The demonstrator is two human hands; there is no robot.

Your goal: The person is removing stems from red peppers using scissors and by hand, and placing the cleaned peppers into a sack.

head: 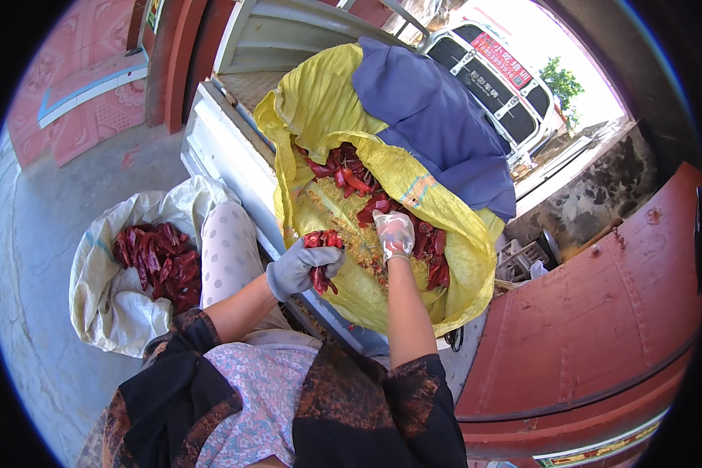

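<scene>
My left hand (306, 266), in a grey glove, is closed around a bunch of dried red chili peppers (323, 238) above the near left edge of an opened yellow woven sack (462, 234). Inside that sack lie more red chilies (351, 175) and many loose yellow seeds (351, 225). My right hand (395, 233), in a camouflage-patterned glove, reaches down among the chilies in the sack; its fingertips are hidden, so its hold cannot be told. To the left, a white woven sack (102, 310) stands open beside my leg, with a heap of dried red chilies (161, 263) in it.
The yellow sack rests on a white metal cargo bed (228, 140). A blue cloth (427, 111) drapes over its far side. A large red metal door (585, 304) stands at the right, near a grey crate (518, 260). A vehicle (491, 82) is beyond the opening.
</scene>
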